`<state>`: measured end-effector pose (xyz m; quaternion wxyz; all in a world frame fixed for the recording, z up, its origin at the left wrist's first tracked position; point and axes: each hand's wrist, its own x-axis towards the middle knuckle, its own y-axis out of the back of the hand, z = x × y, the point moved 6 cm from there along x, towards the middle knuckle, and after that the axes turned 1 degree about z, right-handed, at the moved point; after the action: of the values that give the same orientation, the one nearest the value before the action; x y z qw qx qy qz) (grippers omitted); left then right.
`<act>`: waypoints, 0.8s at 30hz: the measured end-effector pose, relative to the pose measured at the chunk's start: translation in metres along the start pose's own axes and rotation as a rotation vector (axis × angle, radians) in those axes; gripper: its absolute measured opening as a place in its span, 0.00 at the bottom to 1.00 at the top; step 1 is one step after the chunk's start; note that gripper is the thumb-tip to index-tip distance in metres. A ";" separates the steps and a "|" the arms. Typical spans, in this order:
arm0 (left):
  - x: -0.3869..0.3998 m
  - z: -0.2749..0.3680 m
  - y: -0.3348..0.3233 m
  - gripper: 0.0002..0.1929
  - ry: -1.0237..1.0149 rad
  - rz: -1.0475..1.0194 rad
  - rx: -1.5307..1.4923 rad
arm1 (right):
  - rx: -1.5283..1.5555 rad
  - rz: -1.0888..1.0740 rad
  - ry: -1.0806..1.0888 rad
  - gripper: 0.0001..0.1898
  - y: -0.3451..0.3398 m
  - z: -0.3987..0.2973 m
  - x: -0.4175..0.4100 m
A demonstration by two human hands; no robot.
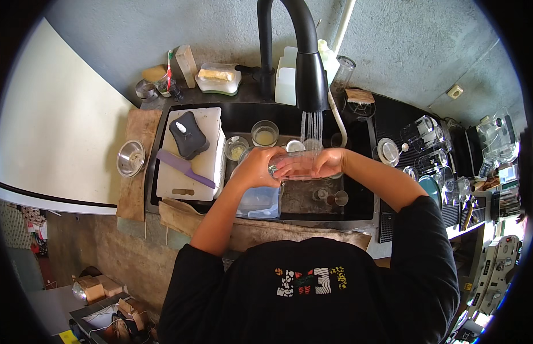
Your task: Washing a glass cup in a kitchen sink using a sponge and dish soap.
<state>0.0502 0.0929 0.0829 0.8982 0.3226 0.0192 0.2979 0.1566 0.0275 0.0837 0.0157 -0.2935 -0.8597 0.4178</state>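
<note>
Over the black sink, my left hand grips the base end of a clear drinking glass, which lies sideways. At its other end, my right hand has its fingers at or inside the rim; the exact hold is partly hidden. Water streams from the black faucet just behind the glass. Beneath my hands are a clear plastic container and small glasses. Farther back in the sink stand a glass with cloudy liquid and another with yellowish bits.
A white cutting board at the sink's left carries a purple knife and a dark lidlike piece. A metal bowl stands farther left. Washed-looking glasses crowd the black mat at right. A sponge rests behind the sink.
</note>
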 end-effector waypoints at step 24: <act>-0.011 0.004 -0.018 0.28 -0.056 0.408 0.040 | -0.525 0.377 -0.113 0.31 0.018 -0.012 -0.009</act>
<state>0.0517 0.0739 0.0734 0.8128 0.3459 -0.0655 0.4642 0.1761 0.0395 0.0802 -0.1857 -0.4178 -0.8682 0.1928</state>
